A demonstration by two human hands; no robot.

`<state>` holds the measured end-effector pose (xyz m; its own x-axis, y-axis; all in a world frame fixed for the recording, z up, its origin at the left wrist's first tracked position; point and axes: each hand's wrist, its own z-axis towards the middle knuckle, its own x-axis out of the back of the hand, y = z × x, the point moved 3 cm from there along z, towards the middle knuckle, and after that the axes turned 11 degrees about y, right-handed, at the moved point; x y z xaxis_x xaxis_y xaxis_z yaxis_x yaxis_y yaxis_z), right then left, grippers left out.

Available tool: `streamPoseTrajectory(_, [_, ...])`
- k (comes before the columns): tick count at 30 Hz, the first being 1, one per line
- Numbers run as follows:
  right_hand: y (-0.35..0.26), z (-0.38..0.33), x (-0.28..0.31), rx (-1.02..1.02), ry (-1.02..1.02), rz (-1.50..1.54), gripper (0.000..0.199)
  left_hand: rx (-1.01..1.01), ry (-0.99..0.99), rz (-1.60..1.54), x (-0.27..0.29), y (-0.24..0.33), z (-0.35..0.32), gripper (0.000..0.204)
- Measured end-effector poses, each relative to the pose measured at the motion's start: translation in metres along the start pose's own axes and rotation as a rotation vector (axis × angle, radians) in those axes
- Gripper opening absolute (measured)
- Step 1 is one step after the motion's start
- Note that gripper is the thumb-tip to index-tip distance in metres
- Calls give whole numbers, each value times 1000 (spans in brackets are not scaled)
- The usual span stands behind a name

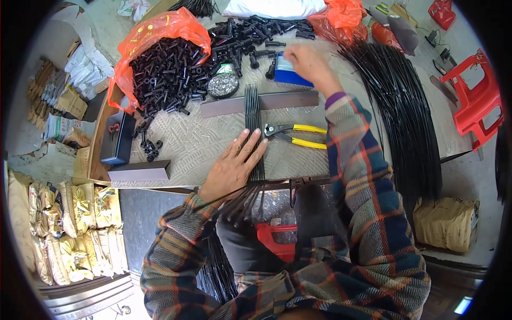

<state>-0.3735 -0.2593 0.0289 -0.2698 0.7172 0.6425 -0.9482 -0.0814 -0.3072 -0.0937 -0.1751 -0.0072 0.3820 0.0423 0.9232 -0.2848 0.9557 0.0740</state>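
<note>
My left hand (233, 165) lies with its fingers stretched out over a row of thin black rods (252, 109). The rods run side by side across a grey metal angle bar (288, 101), and their near ends hang past the table edge over my lap. My right hand (312, 66) is at a blue open box (292, 76) with pale contents; its fingers are drawn together, and whatever they pinch is too small to make out. Between my arms lie end-cutting pliers (296, 136) with yellow handles. A round tub (223, 85) of small shiny pieces stands left of the rods.
Black tubular parts (170, 74) spill from an orange plastic bag (125, 56) at the back left. A thick bundle of black rods (400, 101) covers the table's right side. A dark tray (120, 138) and another angle bar (140, 172) sit at the left; a red stool (474, 96) is at far right.
</note>
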Motion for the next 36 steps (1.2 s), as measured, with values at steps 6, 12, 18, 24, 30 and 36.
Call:
streamPoseTrajectory(6, [-46, -35, -17, -4, -327, 229, 14, 15, -12, -12, -5, -6, -1, 63])
streamPoseTrajectory(12, [-43, -41, -10, -55, -394, 63, 21, 3, 2, -80, 2, -4, 2, 61])
streamPoseTrajectory(18, [-44, -43, -11, -48, -363, 81, 17, -6, -23, 12, -3, -4, 0, 65])
streamPoseTrajectory(24, [-41, -43, -18, 110, -235, 51, 13, -12, -30, -40, -1, -1, 3, 64])
streamPoseTrajectory(30, [-40, -40, -21, 163, -190, 71, 11, -5, -57, 56, -5, -2, 0, 60])
streamPoseTrajectory(36, [-40, -39, -30, 206, -228, 95, 11, 14, -57, 106, -5, -2, 0, 62])
